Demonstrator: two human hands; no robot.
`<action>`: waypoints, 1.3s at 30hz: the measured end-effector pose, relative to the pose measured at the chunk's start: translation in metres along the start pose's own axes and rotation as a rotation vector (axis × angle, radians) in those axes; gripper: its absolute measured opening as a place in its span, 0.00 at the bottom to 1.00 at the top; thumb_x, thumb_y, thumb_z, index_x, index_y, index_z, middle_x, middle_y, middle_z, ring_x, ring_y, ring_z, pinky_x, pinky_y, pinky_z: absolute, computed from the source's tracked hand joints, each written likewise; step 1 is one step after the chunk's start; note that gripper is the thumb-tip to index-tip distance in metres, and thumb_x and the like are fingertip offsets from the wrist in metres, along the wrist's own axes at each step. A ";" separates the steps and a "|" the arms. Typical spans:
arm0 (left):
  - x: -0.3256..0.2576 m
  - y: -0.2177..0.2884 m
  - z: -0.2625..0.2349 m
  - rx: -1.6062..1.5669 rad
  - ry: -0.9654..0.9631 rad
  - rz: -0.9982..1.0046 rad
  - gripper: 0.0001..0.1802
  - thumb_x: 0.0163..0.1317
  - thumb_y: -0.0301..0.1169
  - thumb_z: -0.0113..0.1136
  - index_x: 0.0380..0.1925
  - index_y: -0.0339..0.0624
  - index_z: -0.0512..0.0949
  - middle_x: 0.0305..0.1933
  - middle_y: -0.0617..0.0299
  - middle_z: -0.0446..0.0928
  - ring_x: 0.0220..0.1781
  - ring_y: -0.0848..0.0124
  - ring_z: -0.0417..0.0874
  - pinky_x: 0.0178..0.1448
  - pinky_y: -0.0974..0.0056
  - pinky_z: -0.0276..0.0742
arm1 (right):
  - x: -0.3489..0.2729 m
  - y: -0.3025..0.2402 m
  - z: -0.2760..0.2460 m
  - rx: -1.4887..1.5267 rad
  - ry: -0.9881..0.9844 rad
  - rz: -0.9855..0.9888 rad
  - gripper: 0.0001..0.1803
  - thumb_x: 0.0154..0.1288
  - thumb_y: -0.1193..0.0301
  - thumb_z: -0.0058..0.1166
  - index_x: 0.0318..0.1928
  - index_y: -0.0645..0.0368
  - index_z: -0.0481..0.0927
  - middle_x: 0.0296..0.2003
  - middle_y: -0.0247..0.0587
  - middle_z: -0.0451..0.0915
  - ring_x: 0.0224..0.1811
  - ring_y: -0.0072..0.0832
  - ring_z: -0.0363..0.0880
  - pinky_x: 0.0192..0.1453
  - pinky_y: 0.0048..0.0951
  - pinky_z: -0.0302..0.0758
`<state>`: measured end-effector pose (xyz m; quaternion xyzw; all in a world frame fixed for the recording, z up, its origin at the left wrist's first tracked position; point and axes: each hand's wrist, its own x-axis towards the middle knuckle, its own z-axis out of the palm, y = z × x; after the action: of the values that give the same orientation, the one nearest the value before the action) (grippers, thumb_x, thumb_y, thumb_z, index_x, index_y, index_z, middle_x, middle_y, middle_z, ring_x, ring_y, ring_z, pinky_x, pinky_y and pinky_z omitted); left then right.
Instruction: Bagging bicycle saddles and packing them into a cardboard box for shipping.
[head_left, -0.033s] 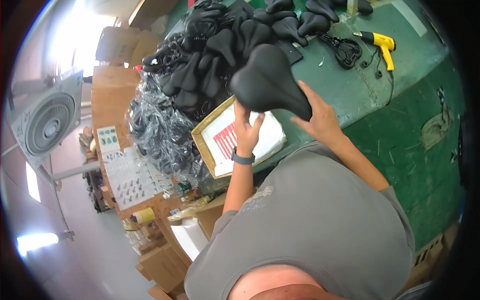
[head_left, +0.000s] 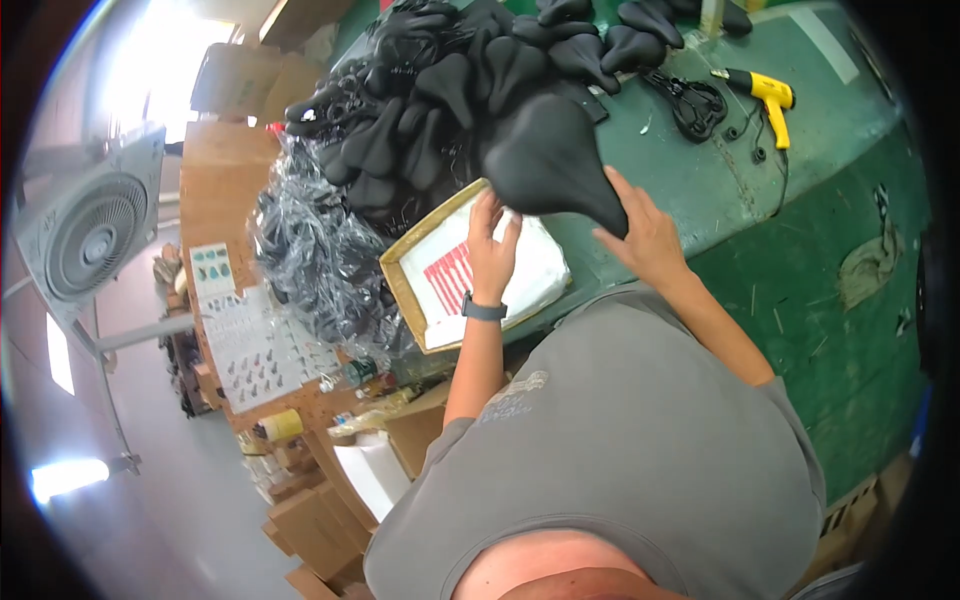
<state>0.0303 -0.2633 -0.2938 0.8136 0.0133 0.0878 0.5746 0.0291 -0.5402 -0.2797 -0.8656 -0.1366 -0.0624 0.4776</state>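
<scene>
A black bicycle saddle (head_left: 548, 155) is held up above the green table, its wide end to the left and its narrow nose to the right. My right hand (head_left: 648, 235) grips the nose, thumb below and fingers along the far side. My left hand (head_left: 490, 245), with a dark watch on the wrist, is at the edge of the wide end. Its fingers are stretched and the thumb stands apart; whether the fingertips touch the saddle is hard to tell. Beneath the left hand lies a shallow yellowish box (head_left: 412, 305) holding white sheets and red strips.
Many black saddles (head_left: 445, 85) are heaped at the far side, with clear plastic wrap (head_left: 310, 255) left of them. A yellow heat gun (head_left: 770, 95) and black parts (head_left: 690, 105) lie on the green table (head_left: 800, 180) at right. A fan (head_left: 95, 245) stands far left, beside a printed sheet (head_left: 262, 350).
The saddle has shifted slightly right and nearer to me. My left fingers, which were partly behind its wide end, now show more fully at its edge. My right hand keeps its grip.
</scene>
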 end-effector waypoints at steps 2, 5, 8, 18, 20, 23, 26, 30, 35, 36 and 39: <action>-0.006 -0.072 -0.013 0.297 0.197 -0.190 0.19 0.71 0.35 0.67 0.56 0.35 0.80 0.49 0.50 0.86 0.49 0.58 0.88 0.56 0.56 0.82 | -0.013 0.046 0.015 -0.260 -0.177 0.089 0.52 0.58 0.71 0.73 0.81 0.44 0.58 0.49 0.53 0.77 0.43 0.56 0.84 0.46 0.52 0.82; -0.024 -0.120 -0.010 0.690 0.220 -0.410 0.21 0.65 0.46 0.72 0.42 0.38 0.82 0.37 0.51 0.85 0.39 0.54 0.86 0.42 0.53 0.79 | -0.057 0.148 0.048 -0.585 -0.469 0.199 0.59 0.58 0.69 0.73 0.84 0.42 0.49 0.49 0.57 0.78 0.42 0.58 0.84 0.45 0.54 0.83; -0.054 -0.159 0.003 0.862 0.173 -0.330 0.22 0.59 0.48 0.75 0.35 0.41 0.82 0.37 0.52 0.82 0.42 0.52 0.84 0.47 0.50 0.79 | -0.124 0.245 0.062 -0.502 -0.615 0.421 0.65 0.55 0.68 0.75 0.84 0.41 0.43 0.48 0.61 0.82 0.46 0.60 0.85 0.50 0.56 0.83; -0.073 -0.172 0.015 0.768 0.424 -0.255 0.13 0.67 0.40 0.67 0.30 0.43 0.82 0.35 0.52 0.79 0.42 0.50 0.81 0.46 0.48 0.77 | -0.094 0.211 0.065 -0.527 -0.604 0.390 0.58 0.54 0.70 0.72 0.82 0.47 0.52 0.49 0.59 0.81 0.52 0.59 0.84 0.54 0.54 0.82; -0.072 -0.188 0.012 0.656 0.463 -0.367 0.13 0.68 0.39 0.65 0.29 0.42 0.83 0.36 0.52 0.79 0.42 0.49 0.82 0.47 0.47 0.76 | -0.075 0.191 0.061 -0.443 -0.574 0.380 0.56 0.55 0.71 0.69 0.82 0.48 0.53 0.45 0.58 0.82 0.51 0.58 0.85 0.54 0.53 0.82; -0.077 -0.204 0.001 0.442 0.574 -0.443 0.17 0.74 0.42 0.56 0.36 0.42 0.84 0.38 0.51 0.82 0.44 0.48 0.83 0.48 0.46 0.77 | -0.048 0.167 0.035 0.830 -0.739 1.064 0.35 0.63 0.72 0.63 0.70 0.60 0.68 0.56 0.54 0.84 0.44 0.35 0.86 0.40 0.35 0.86; -0.087 -0.206 -0.021 0.335 0.540 -0.427 0.17 0.77 0.40 0.50 0.39 0.42 0.84 0.40 0.49 0.85 0.45 0.47 0.85 0.50 0.48 0.79 | -0.033 0.077 0.044 0.913 -0.773 0.842 0.28 0.66 0.76 0.64 0.64 0.60 0.68 0.53 0.51 0.83 0.40 0.35 0.86 0.38 0.35 0.86; -0.099 -0.189 -0.047 0.204 0.420 -0.493 0.18 0.77 0.39 0.49 0.39 0.40 0.83 0.38 0.49 0.86 0.43 0.46 0.87 0.49 0.49 0.81 | -0.014 0.062 0.118 0.531 -0.794 0.514 0.37 0.65 0.73 0.70 0.69 0.61 0.65 0.54 0.49 0.83 0.41 0.36 0.86 0.44 0.38 0.84; -0.103 -0.151 -0.068 0.390 0.822 -0.422 0.14 0.77 0.34 0.49 0.43 0.35 0.79 0.49 0.43 0.82 0.54 0.43 0.81 0.57 0.46 0.76 | 0.020 0.006 0.184 -0.121 -0.906 0.113 0.51 0.57 0.70 0.73 0.78 0.59 0.60 0.54 0.62 0.83 0.54 0.56 0.84 0.58 0.45 0.80; -0.100 -0.129 -0.079 0.390 0.860 -0.290 0.12 0.76 0.30 0.50 0.42 0.34 0.79 0.54 0.41 0.80 0.58 0.42 0.78 0.62 0.46 0.73 | 0.021 0.007 0.191 -0.198 -0.903 -0.112 0.51 0.56 0.70 0.73 0.78 0.59 0.61 0.53 0.62 0.83 0.51 0.56 0.85 0.56 0.46 0.80; -0.102 -0.060 -0.108 0.372 0.522 0.138 0.07 0.68 0.28 0.57 0.41 0.38 0.80 0.56 0.44 0.81 0.61 0.44 0.79 0.68 0.45 0.71 | 0.031 -0.029 0.204 -0.361 -0.963 -0.181 0.56 0.53 0.70 0.74 0.80 0.59 0.56 0.49 0.62 0.84 0.50 0.58 0.85 0.52 0.48 0.81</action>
<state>-0.0824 -0.1548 -0.3285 0.8536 0.1208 0.3284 0.3860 0.0454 -0.3477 -0.3582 -0.8495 -0.4020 0.2792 0.1967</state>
